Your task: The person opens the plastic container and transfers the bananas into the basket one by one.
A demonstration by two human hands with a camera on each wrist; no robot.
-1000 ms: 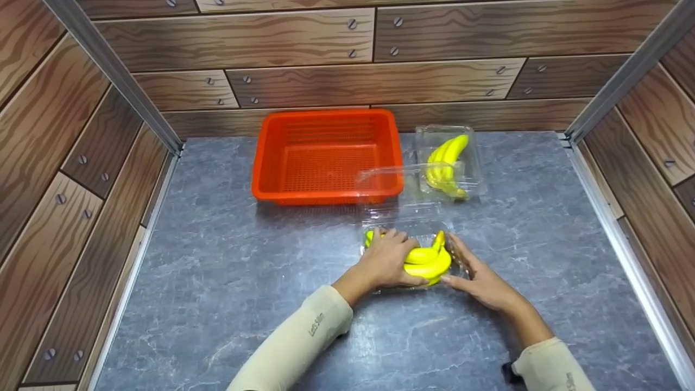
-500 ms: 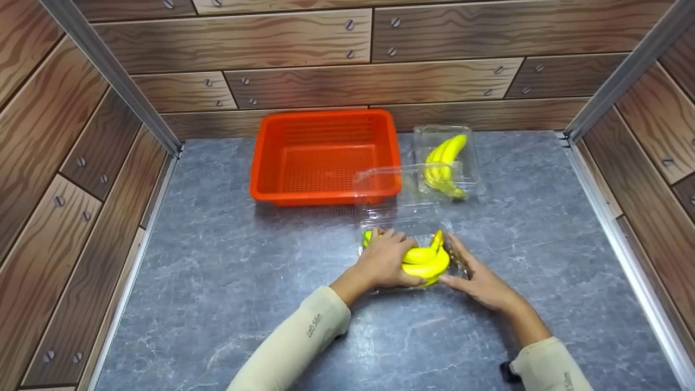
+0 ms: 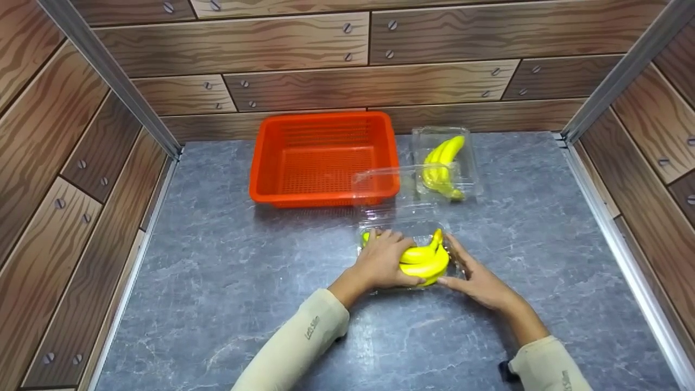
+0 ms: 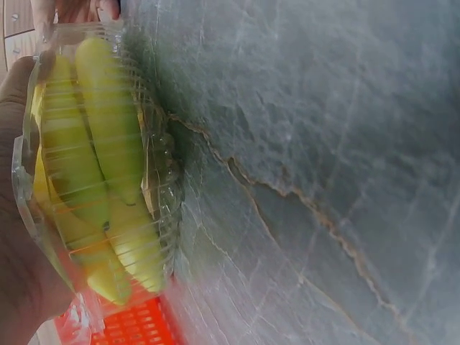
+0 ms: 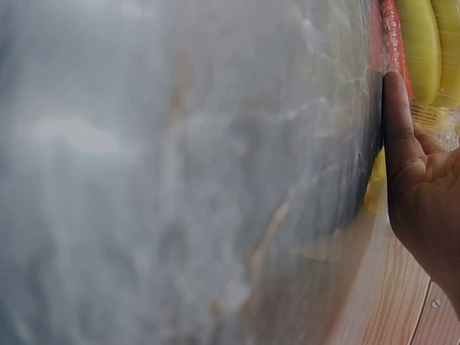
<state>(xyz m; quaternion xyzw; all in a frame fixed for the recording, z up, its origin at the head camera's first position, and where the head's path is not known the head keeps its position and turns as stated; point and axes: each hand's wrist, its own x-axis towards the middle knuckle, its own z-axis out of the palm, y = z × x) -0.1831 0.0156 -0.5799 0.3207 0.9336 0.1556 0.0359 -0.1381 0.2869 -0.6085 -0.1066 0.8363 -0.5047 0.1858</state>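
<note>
Low in the middle, the left hand is holding bananas; the right hand, fingers wide, is touching their clear box. They're lying left to right, stem pointing up. The left wrist view, unlike the head view, is showing the box's ribs.

From my station I see a brown, wood-plank-patterned far wall dotted with grey screw heads, and matching left wall and right wall. Silver metal strips edge the flat, grey marbled surface, glossy with pale light.
</note>
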